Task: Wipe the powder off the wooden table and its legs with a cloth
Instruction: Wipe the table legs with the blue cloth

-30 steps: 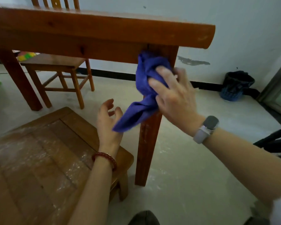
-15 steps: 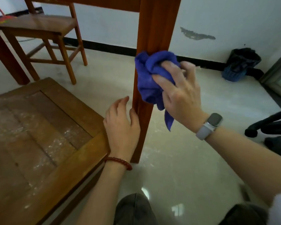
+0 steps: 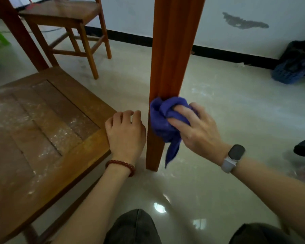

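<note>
Low on the table leg [image 3: 167, 71], the cloth [image 3: 165, 120] is wiping.
On the left the stool [image 3: 42, 124] is dusty; the left hand [image 3: 125, 131], loosely curled and empty, rests beside the leg. The right hand [image 3: 197, 131] grips the bunched blue cloth, now moved down from the top, so this leg is nearly finished.

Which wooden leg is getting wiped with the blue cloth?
The near table leg in the middle. The right hand presses the blue cloth against it; the far table leg and chair legs go untouched.
</note>
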The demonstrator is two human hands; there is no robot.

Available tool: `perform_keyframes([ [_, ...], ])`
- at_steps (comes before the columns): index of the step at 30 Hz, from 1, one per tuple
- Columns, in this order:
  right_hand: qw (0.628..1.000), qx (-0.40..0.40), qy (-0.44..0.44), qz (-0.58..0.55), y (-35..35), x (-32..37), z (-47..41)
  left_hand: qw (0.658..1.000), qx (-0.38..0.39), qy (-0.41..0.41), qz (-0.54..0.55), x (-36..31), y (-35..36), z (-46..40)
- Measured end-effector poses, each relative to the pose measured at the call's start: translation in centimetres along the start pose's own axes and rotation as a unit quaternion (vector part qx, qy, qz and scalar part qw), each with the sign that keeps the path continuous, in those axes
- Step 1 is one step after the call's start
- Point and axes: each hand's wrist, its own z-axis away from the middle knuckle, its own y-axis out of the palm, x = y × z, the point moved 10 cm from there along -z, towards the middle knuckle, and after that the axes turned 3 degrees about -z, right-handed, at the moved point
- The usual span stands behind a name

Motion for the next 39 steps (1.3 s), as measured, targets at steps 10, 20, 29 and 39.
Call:
perform_keyframes([
  [10, 0.998, 0.029, -0.003, 0.054, 6.9, 0.5, 2.4, 0.979, -0.132, -0.003, 0.156, 0.2, -1.3, -1.3],
  [20, 0.949, -0.072, 0.205, -0.229, 4.6, -6.9, 5.9, 0.944, 0.021, -0.098, 0.313, 0.2, 3.8, 3.2],
  [29, 0.812, -0.092, 0.357, -0.453, 12.1, -2.7, 7.2, 0.882, 0.062, -0.129, 0.45, -1.2, 8.7, 4.2],
  [39, 0.75, -0.152, 0.492, -0.415, 9.1, -8.8, 10.7, 0.853, 0.043, -0.136, 0.503, -2.2, 9.0, 3.8],
])
